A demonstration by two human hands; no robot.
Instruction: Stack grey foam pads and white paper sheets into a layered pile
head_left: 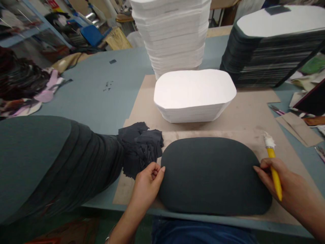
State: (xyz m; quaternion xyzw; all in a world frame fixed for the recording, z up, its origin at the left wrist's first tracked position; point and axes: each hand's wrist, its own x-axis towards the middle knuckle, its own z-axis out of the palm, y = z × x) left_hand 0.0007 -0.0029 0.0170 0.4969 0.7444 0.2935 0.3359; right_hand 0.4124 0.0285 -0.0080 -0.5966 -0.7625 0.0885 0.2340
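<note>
A dark grey rounded fabric panel (213, 174) lies flat on a cardboard sheet (251, 115) at the table's near edge. My left hand (147, 184) rests at the panel's left edge, fingers curled, thumb touching the fabric. My right hand (281, 183) touches the panel's right edge while gripping a yellow-handled brush (273, 166) with a white tip pointing away from me. A heap of small dark fabric pieces (139, 145) lies just beyond my left hand.
A fanned stack of dark grey panels (50, 162) fills the left. A low stack of white foam pieces (194, 96) sits behind the panel, a tall white stack (175, 34) beyond it, a dark stack (269, 51) at back right. Scraps lie at the right edge.
</note>
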